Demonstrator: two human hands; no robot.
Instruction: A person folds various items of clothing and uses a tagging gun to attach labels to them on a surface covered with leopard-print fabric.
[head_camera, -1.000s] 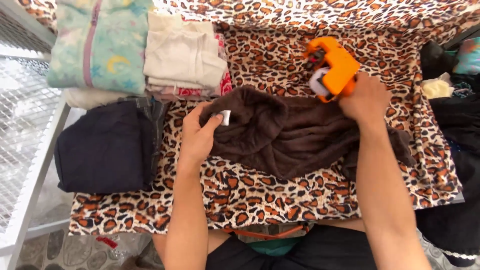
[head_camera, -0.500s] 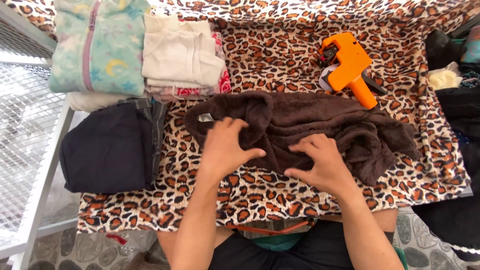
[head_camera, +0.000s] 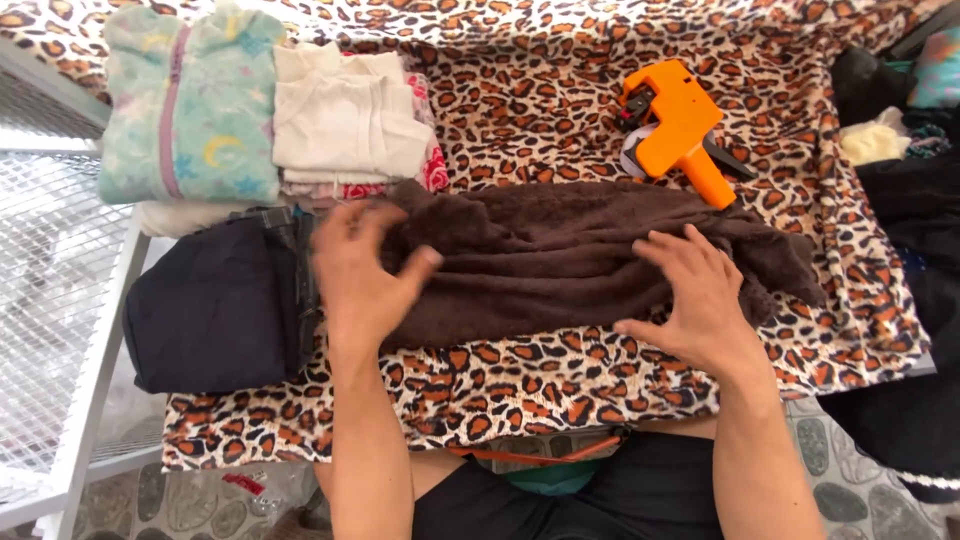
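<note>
Brown fleece garment (head_camera: 560, 255), thick, soft and deep-piled, lying as a long horizontal band across the middle of the leopard-print plush cloth (head_camera: 560, 110) that covers the work surface; its near edge runs fairly straight, which suggests a fold pressed flat. The left hand (head_camera: 358, 262), fingers spread and slightly blurred, rests flat on the garment's left end, gripping nothing; the right hand (head_camera: 695, 300), fingers likewise apart, presses palm-down on the right portion, so that both palms hold the bulky pile down against the cloth. An orange plastic hand-held labelling gun (head_camera: 675, 125), hard and angular with a black trigger, lies just beyond the garment's far edge, within the right hand's reach and touched by neither hand. To the left sit folded stacks: a pale mint fleece top with a pink zip and star pattern (head_camera: 190, 110), a pile of cream knit pieces (head_camera: 345, 115) over a red-flowered item, and a folded dark navy garment (head_camera: 215, 305) just beside the left hand. Dark loose clothing (head_camera: 915, 210) heaps at the right margin.
</note>
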